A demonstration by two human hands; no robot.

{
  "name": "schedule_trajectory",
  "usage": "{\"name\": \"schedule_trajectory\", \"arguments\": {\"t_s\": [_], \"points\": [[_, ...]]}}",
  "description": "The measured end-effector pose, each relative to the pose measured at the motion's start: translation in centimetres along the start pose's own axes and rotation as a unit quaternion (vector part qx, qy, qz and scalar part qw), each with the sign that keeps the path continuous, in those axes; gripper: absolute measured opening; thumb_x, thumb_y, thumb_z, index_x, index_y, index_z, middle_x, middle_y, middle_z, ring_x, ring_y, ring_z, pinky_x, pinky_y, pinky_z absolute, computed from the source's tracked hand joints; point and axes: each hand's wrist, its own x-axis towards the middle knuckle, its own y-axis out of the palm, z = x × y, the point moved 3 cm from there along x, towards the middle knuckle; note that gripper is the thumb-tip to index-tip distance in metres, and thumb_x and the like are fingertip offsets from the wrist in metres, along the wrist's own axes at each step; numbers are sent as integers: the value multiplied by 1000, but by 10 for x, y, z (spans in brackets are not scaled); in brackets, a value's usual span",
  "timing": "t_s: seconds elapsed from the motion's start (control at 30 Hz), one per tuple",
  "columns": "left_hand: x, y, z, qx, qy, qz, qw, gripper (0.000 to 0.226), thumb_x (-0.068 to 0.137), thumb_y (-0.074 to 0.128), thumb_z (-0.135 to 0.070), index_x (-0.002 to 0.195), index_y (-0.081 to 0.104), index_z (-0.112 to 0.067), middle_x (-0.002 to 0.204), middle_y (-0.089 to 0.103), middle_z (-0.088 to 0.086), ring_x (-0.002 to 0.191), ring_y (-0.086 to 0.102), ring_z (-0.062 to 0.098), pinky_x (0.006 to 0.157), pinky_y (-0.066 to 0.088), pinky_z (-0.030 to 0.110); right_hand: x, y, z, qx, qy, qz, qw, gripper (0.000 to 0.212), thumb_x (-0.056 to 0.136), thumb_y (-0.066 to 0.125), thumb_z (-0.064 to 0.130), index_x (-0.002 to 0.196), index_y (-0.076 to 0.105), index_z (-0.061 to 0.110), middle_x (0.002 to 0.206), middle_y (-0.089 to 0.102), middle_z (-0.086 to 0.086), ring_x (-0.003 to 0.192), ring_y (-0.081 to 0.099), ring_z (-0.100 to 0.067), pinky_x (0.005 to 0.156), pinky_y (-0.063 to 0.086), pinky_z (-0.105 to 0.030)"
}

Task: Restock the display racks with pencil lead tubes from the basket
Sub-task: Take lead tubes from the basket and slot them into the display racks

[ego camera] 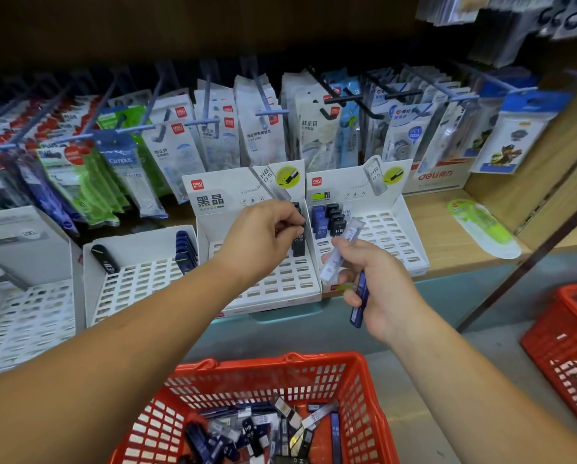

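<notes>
At the white rack, left hand pinches black tube, right hand grips clear tube and blue tube.

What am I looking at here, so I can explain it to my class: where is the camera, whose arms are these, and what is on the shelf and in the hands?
There is no machine here: a person works with two bare hands. The single picture comes from a camera worn on the person's head, looking forward and down, so both arms reach in from the bottom. On the wooden shelf stand white slotted display racks; the middle rack and the right rack hold a few pencil lead tubes. Packets hang on hooks behind them. The left hand pinches a black tube standing in the middle rack. The right hand holds a clear tube and a blue tube. Below sits a red basket of loose tubes.
</notes>
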Motion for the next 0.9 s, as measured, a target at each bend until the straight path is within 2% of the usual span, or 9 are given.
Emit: {"name": "schedule_trajectory", "arguments": {"t_s": [0.17,0.27,0.33,0.4,0.53,0.67,0.73,0.8,0.9], "points": [[10,-1,-3,51,-10,3,999,12,90,74,-7,99,79,-13,93,69,-3,86,64,16,82,52,28,-4,-1,3,-22,-25,-26,999,13,91,73,14,104,71,12,102,78,-13,52,47,-12,38,21,-23],[12,0,-7,92,10,60,994,17,91,70,-4,101,80,-14,100,70,2,90,64,19,85,52,33,-9,0,6,-22,-38,-39,998,16,87,78,15,98,67,12,99,78,-11,50,49,-12,38,22,-22],[8,-3,-9,88,19,42,995,19,93,67,-5,104,79,-14,101,69,4,91,63,19,85,50,30,-12,1,8,-4,-33,-39,999,19,84,82,17,93,65,13,88,74,-6,50,48,-12,37,22,-22],[-2,-7,-16,14,-8,17,1000,14,95,66,-11,103,77,-15,95,71,0,85,63,15,82,52,29,-14,3,10,21,-27,-32,999,21,84,82,17,88,61,16,75,66,-1,50,43,-12,36,22,-22],[-29,-4,-24,-172,-100,114,973,20,91,79,-19,108,69,-15,88,73,14,72,68,26,73,59,39,-13,16,9,40,-17,15,999,23,90,77,20,87,54,19,60,47,2,47,34,-11,39,21,-23],[-36,-22,-17,-157,-100,43,982,14,94,74,-11,108,75,-14,72,68,9,57,56,12,53,49,24,-12,36,7,76,12,65,995,26,95,67,42,100,60,18,62,44,-1,50,33,-14,46,23,-27],[-36,-38,-8,-130,-114,8,985,18,99,67,-15,115,75,-15,63,60,-3,54,51,10,51,46,22,-10,42,5,127,44,84,987,30,97,53,30,115,63,9,67,46,-6,55,36,-18,52,27,-31],[-38,-55,2,-128,-130,-11,983,19,101,62,-20,116,73,-24,60,59,-7,57,52,16,54,49,31,-8,44,2,138,63,86,985,45,87,42,7,128,59,0,72,47,-7,59,38,-19,56,30,-32],[-39,-75,13,-105,-143,-26,984,18,103,61,-31,91,73,-24,58,57,-2,52,53,15,50,48,27,-3,49,-4,100,55,63,991,57,84,33,-15,137,52,-2,85,54,-10,65,47,-17,60,34,-30]]}}
